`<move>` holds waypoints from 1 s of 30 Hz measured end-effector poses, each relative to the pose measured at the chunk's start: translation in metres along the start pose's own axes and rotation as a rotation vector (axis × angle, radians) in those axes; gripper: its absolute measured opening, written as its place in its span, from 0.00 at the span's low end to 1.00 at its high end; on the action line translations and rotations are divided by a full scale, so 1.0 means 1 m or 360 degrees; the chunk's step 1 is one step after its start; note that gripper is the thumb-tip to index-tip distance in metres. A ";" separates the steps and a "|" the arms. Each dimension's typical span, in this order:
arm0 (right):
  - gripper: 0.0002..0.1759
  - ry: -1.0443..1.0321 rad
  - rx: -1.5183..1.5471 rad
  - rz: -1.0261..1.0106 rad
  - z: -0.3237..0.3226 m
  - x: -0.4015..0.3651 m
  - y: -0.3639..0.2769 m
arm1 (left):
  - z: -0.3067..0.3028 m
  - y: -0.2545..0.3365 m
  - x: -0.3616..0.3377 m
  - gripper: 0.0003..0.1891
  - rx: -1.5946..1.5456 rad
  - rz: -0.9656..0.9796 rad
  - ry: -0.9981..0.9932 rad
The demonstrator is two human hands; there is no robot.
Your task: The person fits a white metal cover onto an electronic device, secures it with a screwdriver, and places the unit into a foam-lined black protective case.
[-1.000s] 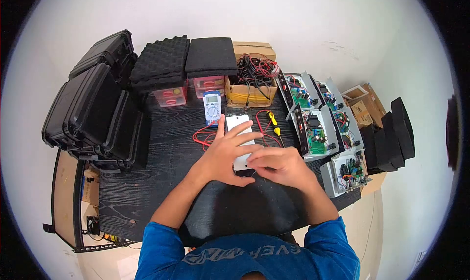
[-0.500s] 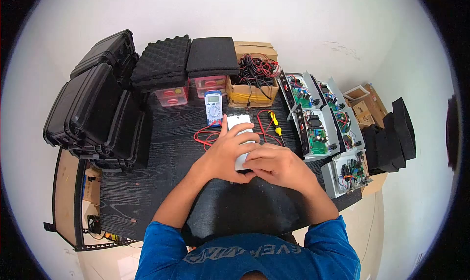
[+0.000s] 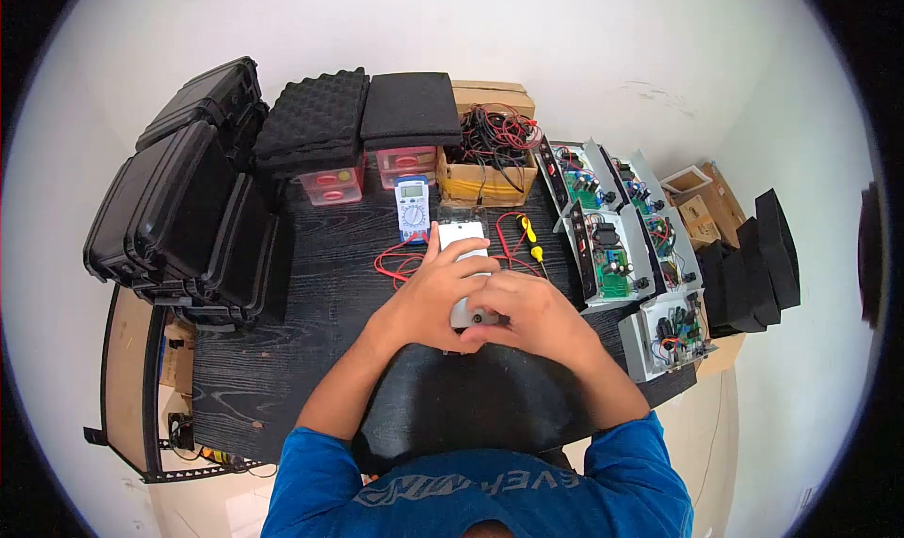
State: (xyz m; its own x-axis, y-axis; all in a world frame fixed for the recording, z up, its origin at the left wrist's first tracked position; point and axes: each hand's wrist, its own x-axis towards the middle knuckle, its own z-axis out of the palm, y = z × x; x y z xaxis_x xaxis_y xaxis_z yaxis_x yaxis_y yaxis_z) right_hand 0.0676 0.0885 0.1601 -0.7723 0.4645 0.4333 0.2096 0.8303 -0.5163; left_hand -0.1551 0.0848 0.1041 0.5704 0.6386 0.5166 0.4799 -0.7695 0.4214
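A white flat panel (image 3: 461,232) lies at the near middle of the dark table. My left hand (image 3: 436,298) is wrapped over its left side, thumb and fingers closed on it. My right hand (image 3: 524,317) is curled over the panel's near right part, pinching a small dark round thing that I cannot make out. Beyond the panel a white and blue multimeter (image 3: 413,208) lies with red leads (image 3: 391,256) running from it. A yellow and black screwdriver (image 3: 532,240) rests to the right of the panel.
Black hard cases (image 3: 169,208) are stacked at the left. Foam sheets (image 3: 315,114) top pink-fronted drawers (image 3: 334,188). A cardboard box (image 3: 485,183) holds tangled cables (image 3: 494,133). Several open housings with green circuit boards (image 3: 614,260) stand at the right, beside black foam pieces (image 3: 749,274).
My right hand has turned and curled further, and a small dark round thing now shows between its fingers. My left hand keeps its place on the panel.
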 end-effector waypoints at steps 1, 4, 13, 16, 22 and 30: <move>0.11 -0.0001 0.0045 -0.0024 -0.002 0.001 0.000 | 0.000 0.000 0.000 0.37 -0.0005 -0.0003 -0.0011; 0.11 -0.0111 0.0072 -0.0097 -0.008 -0.001 0.005 | 0.002 0.000 0.000 0.37 -0.0023 -0.0023 0.0021; 0.12 0.0003 0.0007 0.0016 0.001 -0.002 0.000 | 0.001 -0.001 0.001 0.33 -0.0036 -0.0031 0.0002; 0.09 -0.0045 0.0123 -0.0045 -0.005 0.003 -0.003 | -0.002 0.002 0.001 0.34 -0.0050 -0.0061 -0.0024; 0.12 -0.0131 0.0081 0.0057 -0.004 -0.003 0.004 | 0.000 0.002 0.001 0.34 -0.0038 -0.0044 0.0010; 0.09 -0.0031 0.0130 -0.0085 -0.001 0.001 0.006 | 0.002 0.000 0.000 0.31 -0.0067 -0.0039 0.0023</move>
State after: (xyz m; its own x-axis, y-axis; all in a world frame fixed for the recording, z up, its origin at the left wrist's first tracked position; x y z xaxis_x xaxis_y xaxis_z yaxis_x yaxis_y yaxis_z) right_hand 0.0684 0.0944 0.1582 -0.7927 0.4135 0.4480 0.1189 0.8256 -0.5516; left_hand -0.1541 0.0848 0.1026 0.5488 0.6574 0.5164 0.4649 -0.7534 0.4650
